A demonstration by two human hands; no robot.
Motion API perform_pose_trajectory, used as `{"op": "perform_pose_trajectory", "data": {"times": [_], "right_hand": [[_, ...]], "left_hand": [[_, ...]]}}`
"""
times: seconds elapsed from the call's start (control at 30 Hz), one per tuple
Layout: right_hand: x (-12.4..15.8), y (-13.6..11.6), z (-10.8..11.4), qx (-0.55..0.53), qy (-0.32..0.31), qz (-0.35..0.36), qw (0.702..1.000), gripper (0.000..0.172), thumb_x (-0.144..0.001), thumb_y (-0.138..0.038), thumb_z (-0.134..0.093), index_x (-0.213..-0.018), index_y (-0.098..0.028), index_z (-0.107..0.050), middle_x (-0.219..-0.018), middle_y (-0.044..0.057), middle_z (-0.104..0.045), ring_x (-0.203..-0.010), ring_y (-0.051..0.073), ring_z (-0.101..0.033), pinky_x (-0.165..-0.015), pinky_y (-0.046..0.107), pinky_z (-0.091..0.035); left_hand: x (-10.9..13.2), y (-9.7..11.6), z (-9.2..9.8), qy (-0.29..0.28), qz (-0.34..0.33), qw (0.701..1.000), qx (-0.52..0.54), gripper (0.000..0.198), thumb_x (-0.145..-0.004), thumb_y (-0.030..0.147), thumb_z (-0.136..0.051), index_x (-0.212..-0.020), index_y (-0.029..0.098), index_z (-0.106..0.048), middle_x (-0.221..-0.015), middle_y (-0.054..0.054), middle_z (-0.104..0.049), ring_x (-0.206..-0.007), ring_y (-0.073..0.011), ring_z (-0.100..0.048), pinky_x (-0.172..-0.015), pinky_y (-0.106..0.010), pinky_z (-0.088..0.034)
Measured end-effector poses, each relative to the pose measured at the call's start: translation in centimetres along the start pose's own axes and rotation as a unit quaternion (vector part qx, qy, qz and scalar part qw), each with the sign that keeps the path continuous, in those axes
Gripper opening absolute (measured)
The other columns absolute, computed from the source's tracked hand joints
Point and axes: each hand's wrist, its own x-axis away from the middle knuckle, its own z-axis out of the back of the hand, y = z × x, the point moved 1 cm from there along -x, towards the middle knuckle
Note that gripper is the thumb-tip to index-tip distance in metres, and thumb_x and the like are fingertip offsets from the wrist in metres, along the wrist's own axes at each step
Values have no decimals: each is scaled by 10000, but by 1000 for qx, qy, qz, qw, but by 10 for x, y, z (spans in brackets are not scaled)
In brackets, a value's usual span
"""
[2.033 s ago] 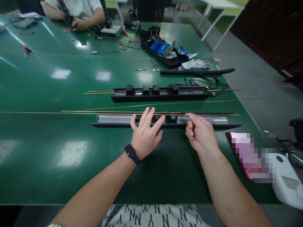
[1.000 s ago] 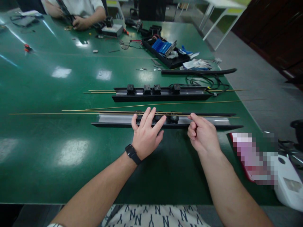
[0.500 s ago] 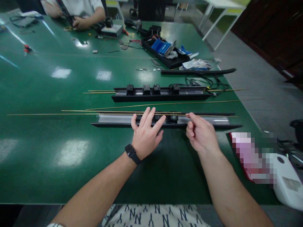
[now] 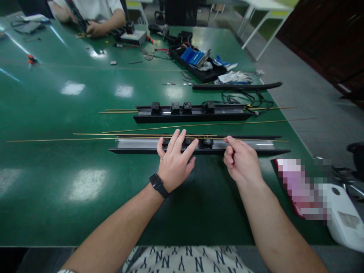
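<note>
A long black channel rail [image 4: 133, 151] with a silvery inside lies across the table in front of me. Black blocks [image 4: 207, 141] sit in its middle, partly hidden by my fingers. Over them rests my left hand [image 4: 176, 167], fingers spread and palm down; whether its fingertips press on the rods or blocks, I cannot tell. Thumb and index finger of my right hand [image 4: 243, 159] pinch a thin brass-coloured rod [image 4: 57, 140], which runs lengthwise above the rail and past its left end. A second, similar rod [image 4: 93, 134] lies just behind it.
Farther back lie a loose rod [image 4: 148, 128] and a second rail [image 4: 193, 118] with several black blocks. Behind are black cables [image 4: 236, 96], a curved black strip [image 4: 236, 87], gloves [image 4: 234, 77] and a black tray [image 4: 204, 77]. A co-worker's hand [image 4: 95, 29] is at the far left.
The left end of the pinched rod has dipped slightly toward me. Both my hands keep nearly the same place and pose.
</note>
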Motion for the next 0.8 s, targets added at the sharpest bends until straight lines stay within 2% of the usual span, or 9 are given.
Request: {"op": "perform_pose_trajectory", "data": {"times": [0.57, 0.8], "right_hand": [[-1, 0, 2, 1, 20, 6, 1000, 179, -763, -262, -832, -807, -136, -712, -490, -64, -521, -318, 54, -379, -258, 161, -220], [-1, -1, 2, 6, 7, -8, 1000, 190, -777, -283, -820, -831, -142, -705, -493, -59, -533, -312, 56, -376, -258, 161, -217]], "left_hand": [[0, 1, 0, -4, 3, 1000, -1, 503, -960, 366, -674, -1457, 337, -602, -1683, -143, -430, -1588, -319, -357, -1250, -645, -117], [0, 1, 1, -2, 2, 1000, 2, 508, -954, 364, -680, -1456, 333, -605, -1683, -145, -430, -1585, -326, -361, -1253, -645, -120]]}}
